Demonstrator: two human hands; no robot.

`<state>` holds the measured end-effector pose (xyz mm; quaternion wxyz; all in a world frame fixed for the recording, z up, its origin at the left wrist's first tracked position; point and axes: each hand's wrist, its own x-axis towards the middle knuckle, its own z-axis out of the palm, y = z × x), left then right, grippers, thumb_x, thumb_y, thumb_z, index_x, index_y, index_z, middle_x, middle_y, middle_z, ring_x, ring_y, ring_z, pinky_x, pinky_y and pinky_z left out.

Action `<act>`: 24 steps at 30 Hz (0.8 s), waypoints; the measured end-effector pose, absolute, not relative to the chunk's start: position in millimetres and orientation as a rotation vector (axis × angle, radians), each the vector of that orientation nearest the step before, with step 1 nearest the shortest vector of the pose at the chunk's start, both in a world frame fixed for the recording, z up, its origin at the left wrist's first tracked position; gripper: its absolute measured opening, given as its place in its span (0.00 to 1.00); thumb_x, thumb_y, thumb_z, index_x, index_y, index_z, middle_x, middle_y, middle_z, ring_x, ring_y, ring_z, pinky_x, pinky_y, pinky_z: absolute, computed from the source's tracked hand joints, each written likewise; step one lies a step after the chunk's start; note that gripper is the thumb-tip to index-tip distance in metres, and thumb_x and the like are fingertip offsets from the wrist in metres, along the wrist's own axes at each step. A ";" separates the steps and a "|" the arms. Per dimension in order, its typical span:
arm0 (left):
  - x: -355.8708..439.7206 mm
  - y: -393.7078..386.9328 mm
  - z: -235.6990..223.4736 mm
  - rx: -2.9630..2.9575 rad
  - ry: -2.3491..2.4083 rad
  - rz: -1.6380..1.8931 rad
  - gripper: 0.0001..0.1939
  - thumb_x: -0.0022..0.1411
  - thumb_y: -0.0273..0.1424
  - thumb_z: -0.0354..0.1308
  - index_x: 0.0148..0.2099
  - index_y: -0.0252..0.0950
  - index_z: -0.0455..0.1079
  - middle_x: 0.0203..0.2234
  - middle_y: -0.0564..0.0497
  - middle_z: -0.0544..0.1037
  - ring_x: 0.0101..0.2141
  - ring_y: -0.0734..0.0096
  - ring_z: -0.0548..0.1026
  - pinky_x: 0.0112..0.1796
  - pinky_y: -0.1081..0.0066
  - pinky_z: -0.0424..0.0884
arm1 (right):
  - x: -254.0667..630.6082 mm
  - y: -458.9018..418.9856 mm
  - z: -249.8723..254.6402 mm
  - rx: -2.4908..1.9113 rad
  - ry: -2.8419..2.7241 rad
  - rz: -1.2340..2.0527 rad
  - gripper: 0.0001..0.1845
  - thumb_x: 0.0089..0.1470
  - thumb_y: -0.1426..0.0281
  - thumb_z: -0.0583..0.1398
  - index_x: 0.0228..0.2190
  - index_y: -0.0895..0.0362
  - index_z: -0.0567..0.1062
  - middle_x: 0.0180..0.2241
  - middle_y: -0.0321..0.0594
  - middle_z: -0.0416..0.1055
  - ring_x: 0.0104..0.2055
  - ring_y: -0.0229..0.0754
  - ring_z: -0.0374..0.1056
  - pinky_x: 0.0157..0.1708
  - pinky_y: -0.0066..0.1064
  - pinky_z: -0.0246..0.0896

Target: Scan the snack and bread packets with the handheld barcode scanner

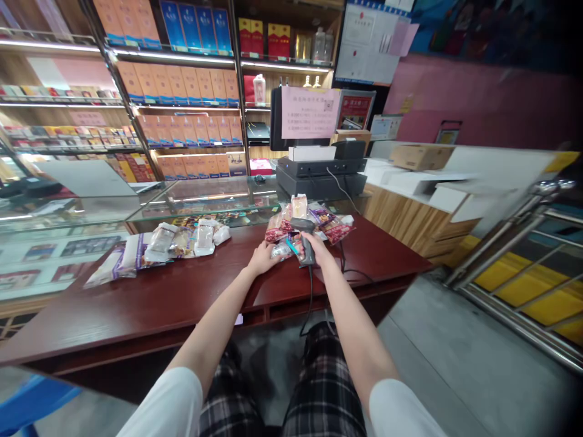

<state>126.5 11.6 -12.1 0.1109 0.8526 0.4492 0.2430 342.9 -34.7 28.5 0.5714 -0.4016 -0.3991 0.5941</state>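
Observation:
My right hand is wrapped round a dark grey handheld barcode scanner, its cable hanging down over the table's front edge. Just left of it, my left hand has its fingers on a small clear snack packet lying on the table. The scanner's head is over a pile of snack packets: red ones to the right, another red packet to the left, and a pale packet behind. A row of clear and purple-white packets lies farther left.
The dark red wooden table spans the front. Behind it stand a glass display counter and a register screen with a pink notice over a black cash drawer. Metal railings are at right, a blue stool at lower left.

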 end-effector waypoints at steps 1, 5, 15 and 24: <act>125.2 11.9 -14.1 2.484 1.324 0.781 0.25 0.61 0.45 0.58 0.55 0.34 0.71 0.48 0.39 0.70 0.52 0.52 0.70 0.54 0.55 0.66 | 344.2 -37.3 26.0 -0.942 -0.925 1.409 0.15 0.52 0.58 0.62 0.33 0.58 0.72 0.14 0.32 0.65 0.15 0.34 0.60 0.14 0.24 0.58; 117.0 14.6 -18.2 2.404 1.373 0.972 0.24 0.58 0.41 0.63 0.53 0.34 0.72 0.46 0.41 0.68 0.50 0.54 0.70 0.56 0.55 0.65 | 345.2 -42.5 22.4 -0.946 -0.918 1.403 0.15 0.52 0.58 0.62 0.34 0.58 0.72 0.14 0.32 0.66 0.14 0.34 0.60 0.14 0.24 0.58; 67.6 42.2 -2.9 2.216 1.390 1.276 0.26 0.55 0.39 0.66 0.56 0.40 0.70 0.45 0.45 0.66 0.50 0.58 0.72 0.55 0.56 0.68 | 313.5 -24.0 40.9 -0.871 -1.081 1.403 0.16 0.50 0.63 0.65 0.39 0.56 0.70 0.31 0.39 0.79 0.19 0.35 0.68 0.15 0.24 0.60; -12.3 56.5 -3.4 2.060 1.632 1.521 0.29 0.56 0.36 0.65 0.59 0.37 0.66 0.52 0.40 0.61 0.57 0.53 0.66 0.61 0.53 0.60 | 255.5 7.0 45.2 -0.730 -1.166 1.612 0.17 0.49 0.62 0.66 0.37 0.54 0.67 0.31 0.35 0.76 0.19 0.32 0.64 0.14 0.23 0.58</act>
